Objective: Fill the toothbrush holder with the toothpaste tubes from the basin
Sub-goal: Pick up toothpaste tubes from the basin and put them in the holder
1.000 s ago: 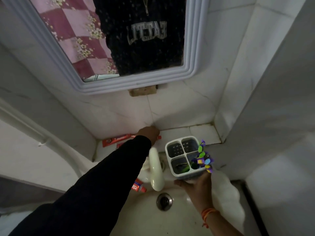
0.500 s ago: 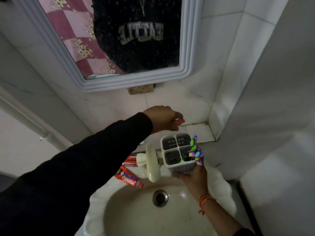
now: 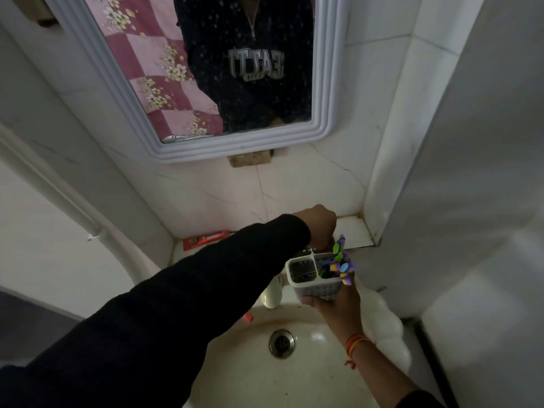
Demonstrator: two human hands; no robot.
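Note:
My right hand (image 3: 334, 306) grips a white four-compartment toothbrush holder (image 3: 319, 287) from below, above the basin (image 3: 244, 375). A purple and green plastic flower (image 3: 341, 263) sticks out of its front right compartment. My left hand (image 3: 319, 225) hangs fisted over the holder's back compartments, knuckles up, with the red toothpaste tube it carried hidden beneath it. Another red toothpaste tube (image 3: 206, 239) lies on the ledge against the wall. A red cap (image 3: 248, 317) of a further tube peeks out beside my left sleeve at the basin's rim.
The cream tap (image 3: 270, 295) stands just left of the holder, over the drain (image 3: 281, 343). A white-framed mirror (image 3: 332, 122) hangs on the tiled wall above. A wall corner closes in on the right and a white pipe (image 3: 53, 198) runs along the left.
My left hand picked up a red tube from the ledge, carried it right and lowered it onto the holder's back compartments. The holder stayed in my right hand.

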